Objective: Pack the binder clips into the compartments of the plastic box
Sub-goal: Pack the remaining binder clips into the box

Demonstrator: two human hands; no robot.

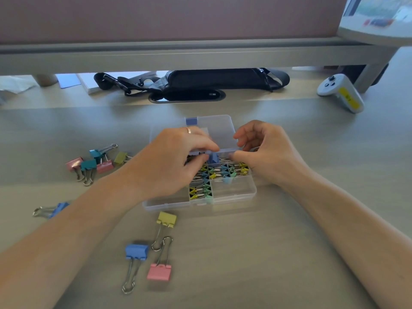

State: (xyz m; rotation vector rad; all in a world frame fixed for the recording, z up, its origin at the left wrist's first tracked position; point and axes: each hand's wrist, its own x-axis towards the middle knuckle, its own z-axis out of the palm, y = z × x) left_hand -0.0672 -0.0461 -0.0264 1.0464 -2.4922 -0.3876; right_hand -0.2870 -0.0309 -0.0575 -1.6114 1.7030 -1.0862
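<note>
A clear plastic box [234,197] lies open in the middle of the desk, its lid [219,130] folded back. Several small coloured clips [215,172] fill its middle compartments; the front left and front right compartments look bare. A blue binder clip [214,157] sits at the box's back row. My left hand [176,161] pinches its body between thumb and forefinger. My right hand [265,152] is curled, with its thumb at the clip's wire handles. Large loose clips lie nearby: yellow [166,219], blue [136,252], pink [159,272].
A cluster of pink, teal and olive clips [93,163] lies left of the box, and another blue clip [56,209] sits by my left forearm. A black bag [211,81] lies under the monitor shelf, and a white controller [341,92] is at the back right.
</note>
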